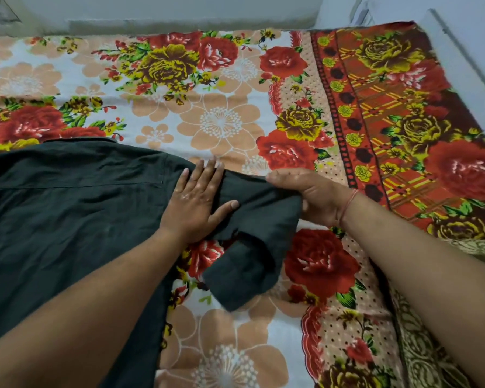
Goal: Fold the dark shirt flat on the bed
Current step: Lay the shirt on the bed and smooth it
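The dark shirt [67, 214] lies spread on the bed at the left, its back up and its collar edge toward the far side. One sleeve [252, 247] runs off to the right and bends back toward me, cuff nearest. My left hand [192, 203] lies flat with fingers spread on the shoulder seam where the sleeve starts. My right hand [311, 194] is closed on the outer fold of the sleeve, thumb on top, fingers tucked under the cloth.
The bed carries a floral sheet [221, 119] with a red and brown patterned border [398, 113] along the right. A pale wall [179, 12] runs behind the bed. A red thread sits on my right wrist.
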